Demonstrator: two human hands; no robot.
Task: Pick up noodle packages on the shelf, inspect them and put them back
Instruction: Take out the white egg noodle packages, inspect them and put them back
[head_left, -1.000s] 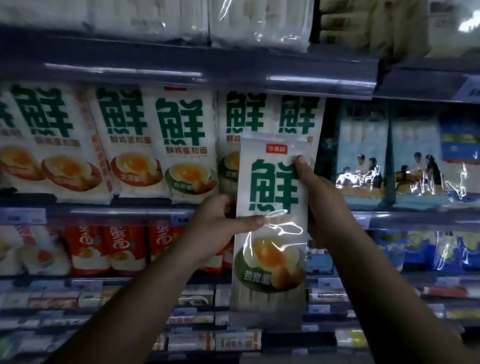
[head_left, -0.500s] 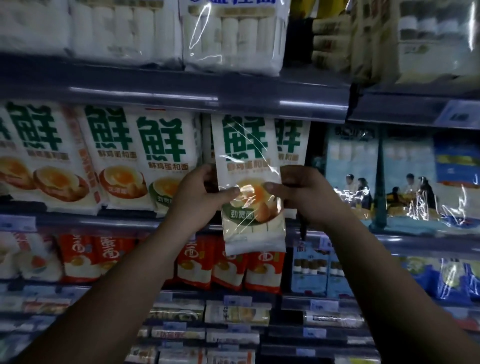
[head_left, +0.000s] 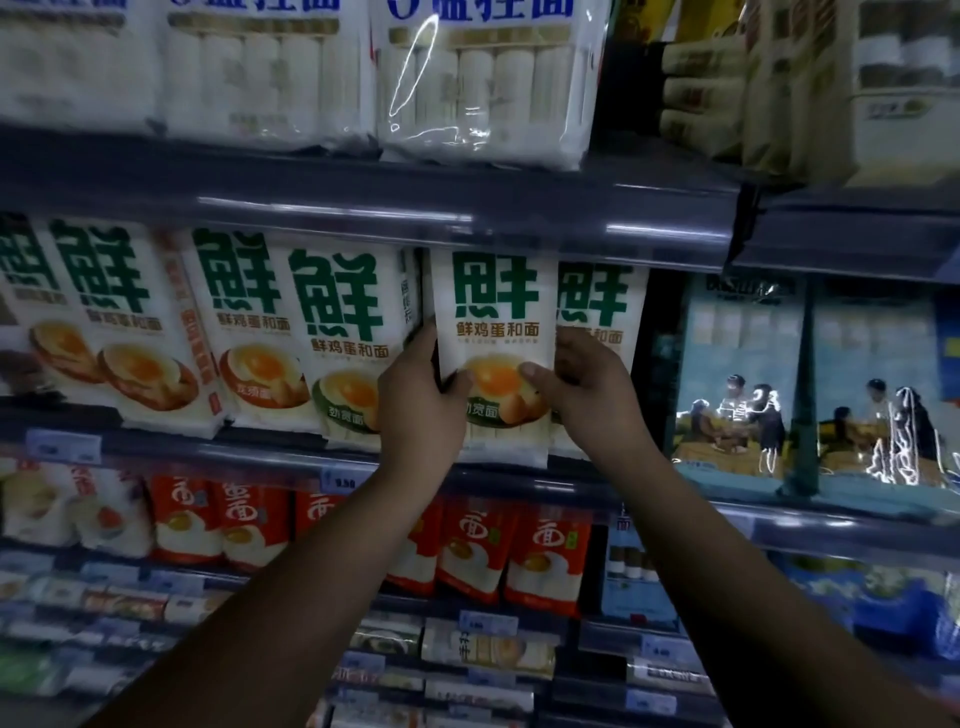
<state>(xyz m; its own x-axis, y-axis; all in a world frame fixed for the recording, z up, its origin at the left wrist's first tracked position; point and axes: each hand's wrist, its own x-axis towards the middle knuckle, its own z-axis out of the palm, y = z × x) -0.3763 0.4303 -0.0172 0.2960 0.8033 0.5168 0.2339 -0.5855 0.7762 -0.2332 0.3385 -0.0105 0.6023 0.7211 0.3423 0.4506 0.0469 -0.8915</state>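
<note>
**A:** Where was the noodle package (head_left: 494, 332)?

**B:** On the middle shelf (head_left: 249, 456), upright in the row of white packs with the big green character. It stood between a matching pack (head_left: 349, 332) on its left and another (head_left: 605, 299) on its right, partly covering that one.

**A:** Did the person have hold of it?

**B:** With both hands. The left hand (head_left: 415, 410) gripped the package's left edge, with the thumb lying across the front near the egg picture. The fingers (head_left: 422, 347) curled round behind. The right hand (head_left: 589, 402) gripped the right edge the same way, with the thumb on the front and the fingers (head_left: 574, 349) bent round the side.

**A:** Was its bottom resting on the shelf?

**B:** It seemed to be, since the lower edge sat level with the shelf's front lip. The dim light and the hands made that hard to confirm.

**A:** What else was there?

**B:** White bundles of noodles (head_left: 483, 88) in clear wrap lay on the shelf above. Red packs (head_left: 545, 556) stood on the shelf below, under the two forearms. Blue packs (head_left: 737, 374) showing people at a meal stood to the right, well apart from the hands. A small price tag (head_left: 340, 480) was fixed to the shelf lip just beside the left wrist.
</note>
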